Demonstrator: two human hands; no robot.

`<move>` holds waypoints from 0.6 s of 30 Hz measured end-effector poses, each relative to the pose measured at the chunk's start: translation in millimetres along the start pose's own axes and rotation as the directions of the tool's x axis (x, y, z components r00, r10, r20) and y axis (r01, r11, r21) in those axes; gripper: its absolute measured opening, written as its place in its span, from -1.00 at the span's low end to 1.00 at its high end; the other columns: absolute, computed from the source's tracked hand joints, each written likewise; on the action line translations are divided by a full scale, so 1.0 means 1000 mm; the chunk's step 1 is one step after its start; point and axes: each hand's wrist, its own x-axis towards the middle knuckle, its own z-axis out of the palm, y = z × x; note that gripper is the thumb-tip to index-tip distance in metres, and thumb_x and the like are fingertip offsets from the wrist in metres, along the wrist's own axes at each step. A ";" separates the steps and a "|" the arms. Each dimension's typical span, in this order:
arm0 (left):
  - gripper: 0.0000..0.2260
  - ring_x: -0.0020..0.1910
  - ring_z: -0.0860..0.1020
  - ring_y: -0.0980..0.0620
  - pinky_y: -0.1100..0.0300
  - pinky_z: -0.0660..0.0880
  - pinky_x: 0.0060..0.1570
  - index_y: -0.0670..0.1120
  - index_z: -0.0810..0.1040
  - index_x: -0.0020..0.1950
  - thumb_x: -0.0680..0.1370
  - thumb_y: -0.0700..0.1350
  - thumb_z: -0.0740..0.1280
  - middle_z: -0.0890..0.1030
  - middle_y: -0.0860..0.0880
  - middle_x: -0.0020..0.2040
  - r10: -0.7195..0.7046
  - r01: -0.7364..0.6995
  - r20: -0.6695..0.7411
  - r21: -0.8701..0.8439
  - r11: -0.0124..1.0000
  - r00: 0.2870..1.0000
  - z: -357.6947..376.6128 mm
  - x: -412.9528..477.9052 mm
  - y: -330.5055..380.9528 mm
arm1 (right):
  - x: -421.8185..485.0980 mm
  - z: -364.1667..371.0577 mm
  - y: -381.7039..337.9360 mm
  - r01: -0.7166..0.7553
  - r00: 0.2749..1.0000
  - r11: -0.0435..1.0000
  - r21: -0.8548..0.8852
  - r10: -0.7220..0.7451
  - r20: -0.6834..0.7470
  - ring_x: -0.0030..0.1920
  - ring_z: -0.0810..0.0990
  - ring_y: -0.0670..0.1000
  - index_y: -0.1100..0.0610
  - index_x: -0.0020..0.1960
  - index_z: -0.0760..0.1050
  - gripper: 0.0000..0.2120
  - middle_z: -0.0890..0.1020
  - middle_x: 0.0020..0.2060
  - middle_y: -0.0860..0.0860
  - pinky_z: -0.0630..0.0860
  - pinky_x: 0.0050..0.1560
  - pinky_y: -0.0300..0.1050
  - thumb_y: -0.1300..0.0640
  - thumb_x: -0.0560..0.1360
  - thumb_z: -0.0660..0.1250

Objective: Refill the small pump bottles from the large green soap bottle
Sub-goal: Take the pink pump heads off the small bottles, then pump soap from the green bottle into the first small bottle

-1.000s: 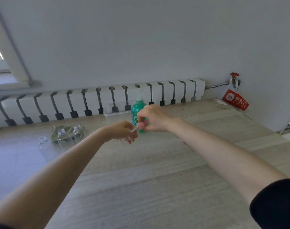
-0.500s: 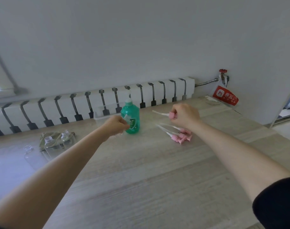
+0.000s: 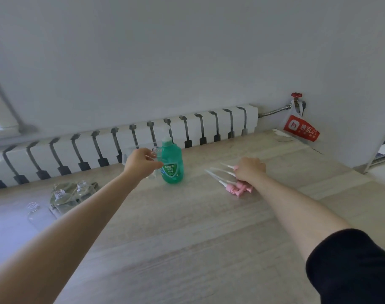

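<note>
arms outstretched; left grip (image 3: 143, 163) curled round clear bottle (image 3: 157, 152), right grip (image 3: 250, 170) pinching pump (image 3: 227, 166).

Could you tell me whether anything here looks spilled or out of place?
No spill shows. The green soap bottle stands upright; the pink pumps lie loose in a heap by the right hand, off any bottle.

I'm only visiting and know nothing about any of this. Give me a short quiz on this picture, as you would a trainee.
1. True or false: the green soap bottle stands upright on the wooden surface.
2. What does the left hand hold? A) a small clear bottle B) a red bag C) a green cloth
3. Fill in: the loose pumps lying by the right hand are ____ in colour.

Key: 1 true; 2 A; 3 pink.
</note>
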 end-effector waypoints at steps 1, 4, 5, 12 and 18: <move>-0.73 -0.13 0.52 0.01 0.17 0.53 -0.13 -0.19 0.51 0.11 0.45 -0.21 0.44 0.57 -0.08 -0.08 -0.009 0.009 -0.006 -0.007 1.000 1.000 -0.001 0.001 -0.001 | 0.001 -0.001 -0.002 0.008 1.000 1.000 -0.015 -0.008 0.010 0.12 0.47 0.10 0.07 -0.08 0.49 -0.83 0.59 0.01 0.05 0.40 0.14 -0.02 0.01 0.54 0.20; -0.74 -0.13 0.53 -0.01 0.12 0.54 -0.06 -0.18 0.51 0.09 0.44 -0.21 0.45 0.56 -0.08 -0.11 -0.017 0.017 -0.007 -0.023 1.000 1.000 -0.004 0.003 -0.003 | 0.001 -0.005 -0.007 0.016 0.998 0.999 -0.033 -0.014 0.060 0.14 0.47 0.10 0.08 0.01 0.50 -0.85 0.58 0.02 0.05 0.38 0.20 0.01 0.06 0.52 0.21; -0.75 -0.14 0.53 0.00 0.14 0.53 -0.10 -0.18 0.51 0.08 0.44 -0.21 0.45 0.56 -0.07 -0.12 -0.019 0.019 -0.006 -0.032 0.999 1.000 -0.004 0.004 -0.003 | 0.000 -0.006 -0.010 0.015 0.997 0.999 -0.031 -0.012 0.081 0.14 0.48 0.10 0.08 0.03 0.50 -0.85 0.58 0.02 0.04 0.37 0.22 0.03 0.08 0.52 0.21; -0.75 -0.11 0.53 -0.02 0.18 0.47 -0.16 -0.18 0.51 0.08 0.45 -0.20 0.45 0.58 -0.11 -0.07 -0.018 0.016 -0.032 -0.066 0.998 0.999 -0.010 0.009 -0.006 | -0.012 -0.032 -0.072 0.426 0.890 0.825 0.372 -0.309 -0.335 0.05 0.57 0.07 0.21 0.18 0.47 -0.76 0.58 0.03 0.06 0.51 0.02 -0.08 0.13 0.59 0.16; -0.60 -0.04 0.54 -0.04 0.13 0.50 -0.05 -0.16 0.43 0.20 0.42 -0.21 0.48 0.56 -0.08 -0.02 -0.040 0.032 -0.059 -0.136 0.990 0.997 -0.016 0.013 -0.014 | -0.036 -0.060 -0.158 0.558 0.818 0.563 0.609 -0.494 -0.293 0.33 0.41 0.06 0.18 0.44 0.19 -0.46 0.39 0.36 0.09 0.39 0.31 -0.01 -0.05 0.57 0.22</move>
